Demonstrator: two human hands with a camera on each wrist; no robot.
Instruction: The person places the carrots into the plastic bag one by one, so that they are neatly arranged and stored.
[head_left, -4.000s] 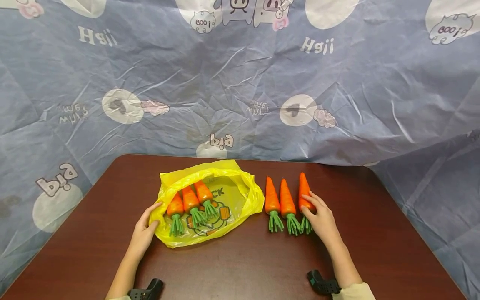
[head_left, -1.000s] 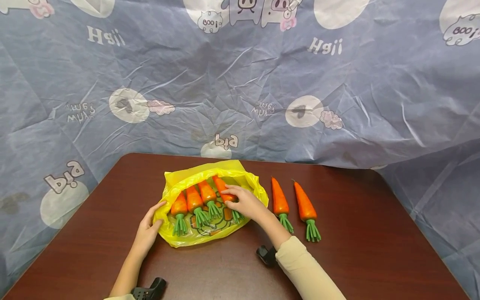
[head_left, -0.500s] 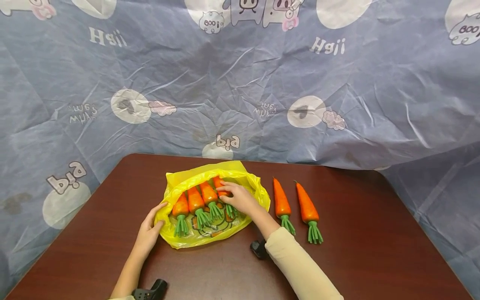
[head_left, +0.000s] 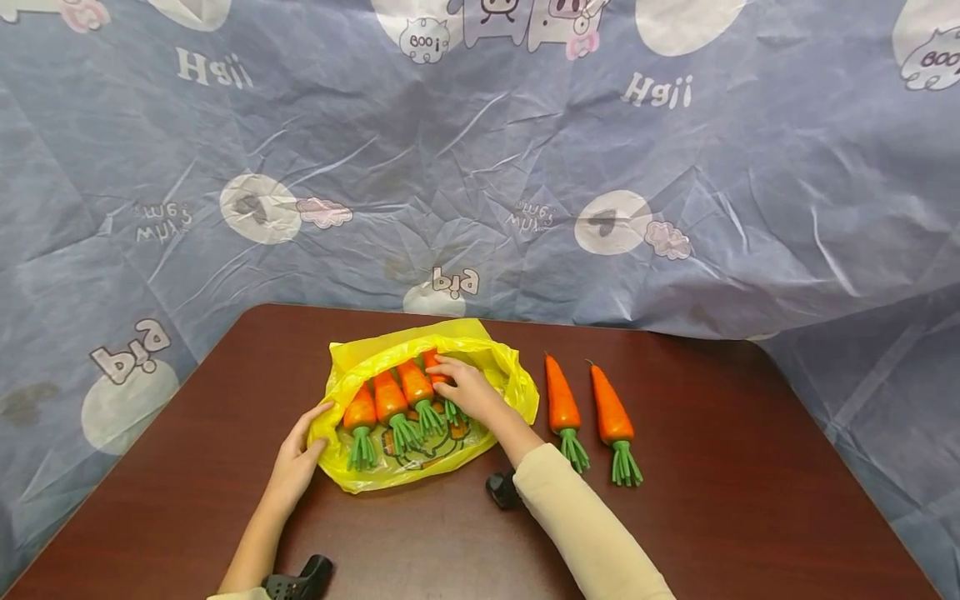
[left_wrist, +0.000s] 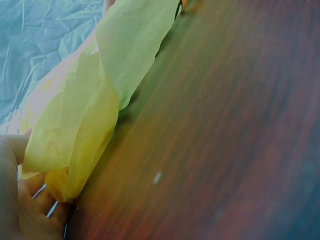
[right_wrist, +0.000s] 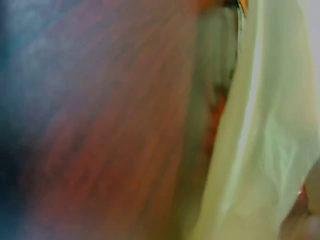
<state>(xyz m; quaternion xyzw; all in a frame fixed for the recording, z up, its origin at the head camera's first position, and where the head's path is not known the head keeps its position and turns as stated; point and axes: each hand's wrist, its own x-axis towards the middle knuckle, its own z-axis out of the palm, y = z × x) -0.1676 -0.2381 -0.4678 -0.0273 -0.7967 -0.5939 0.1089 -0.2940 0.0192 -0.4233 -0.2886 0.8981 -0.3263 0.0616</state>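
Note:
A yellow plastic bag point(head_left: 517, 387) lies on the table with its mouth facing the person. Thumb and fingers of the left hand point(head_left: 295, 467) hold its left edge; the left wrist view shows the bag's film point(left_wrist: 75, 115) between them. Three orange carrots with green stalks, the nearest-left carrot point(head_left: 360, 411) among them, lie side by side inside. Within the mouth, the right hand point(head_left: 472, 393) grips another carrot point(head_left: 432, 360) at the right of this row, partly covering it. In the right wrist view the bag's wall point(right_wrist: 265, 150) hides most of that hand.
Right of the bag lie two more carrots, one carrot point(head_left: 562, 400) nearer and another carrot point(head_left: 612, 408) farther right, stalks toward the person. The dark wooden table point(head_left: 720, 467) ends at a printed blue-grey cloth point(head_left: 450, 150) hung behind it.
The right hand has brought a carrot from the table's right side into the bag and shifted it left toward the others. The left hand has stayed at the bag's edge.

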